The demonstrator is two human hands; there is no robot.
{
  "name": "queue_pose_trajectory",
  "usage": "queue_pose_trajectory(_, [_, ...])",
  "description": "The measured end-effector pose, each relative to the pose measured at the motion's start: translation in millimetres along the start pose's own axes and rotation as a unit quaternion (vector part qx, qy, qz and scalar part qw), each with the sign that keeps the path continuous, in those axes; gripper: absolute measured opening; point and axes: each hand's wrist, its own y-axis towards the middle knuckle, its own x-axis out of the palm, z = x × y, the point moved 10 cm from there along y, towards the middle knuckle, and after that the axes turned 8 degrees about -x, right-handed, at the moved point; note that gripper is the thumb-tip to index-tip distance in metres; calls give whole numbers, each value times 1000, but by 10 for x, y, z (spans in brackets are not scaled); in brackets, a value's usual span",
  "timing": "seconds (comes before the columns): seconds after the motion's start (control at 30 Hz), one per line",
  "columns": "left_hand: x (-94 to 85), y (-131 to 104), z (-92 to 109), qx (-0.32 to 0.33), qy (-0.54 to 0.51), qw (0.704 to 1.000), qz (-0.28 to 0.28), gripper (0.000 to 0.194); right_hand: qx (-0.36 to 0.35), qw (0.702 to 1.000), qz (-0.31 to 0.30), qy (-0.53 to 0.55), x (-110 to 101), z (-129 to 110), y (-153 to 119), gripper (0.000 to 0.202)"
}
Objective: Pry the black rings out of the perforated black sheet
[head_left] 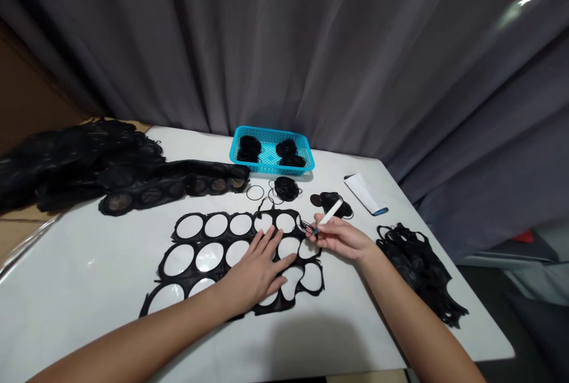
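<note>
A black sheet with rows of large round holes lies on the white table, its surface showing through the holes. My left hand rests flat on the sheet with fingers spread. At the sheet's right end, my right hand is closed around a slim white-handled tool with a dark bluish end, whose exact kind I cannot make out. Thin black strands run by the right fingertips; whether they are pinched is unclear. Just beyond the sheet are a coil of thin black cord and a thin black ring.
A blue basket holding black bundles stands at the back. Black material is heaped at left, with more cut-out material at right. Behind the right hand lie a small black bundle and a white packet. Grey curtains hang behind.
</note>
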Motion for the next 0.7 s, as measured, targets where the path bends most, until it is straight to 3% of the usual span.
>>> queue_pose_trajectory(0.17, [-29,-10,19,13,-13,1000,-3,41,-42,993,68,82,-213,-69,-59,22])
queue_pose_trajectory(0.27, [-21,-12,21,13,-13,1000,-3,41,-96,970,148,166,-391,-239,-40,9])
queue_pose_trajectory(0.4, [-32,-10,40,19,-1,1000,0,47,-152,938,235,204,-554,-412,43,11])
queue_pose_trajectory(0.5, [-70,7,-27,-5,7,1000,14,54,-180,950,224,119,-425,-428,185,8])
queue_pose_trajectory(0.63, [-83,-3,-120,-26,30,998,52,57,-172,975,131,-57,23,-220,358,28])
queue_pose_trajectory(0.7, [-37,-23,-109,-12,42,998,52,57,-170,965,87,-179,217,-128,372,27])
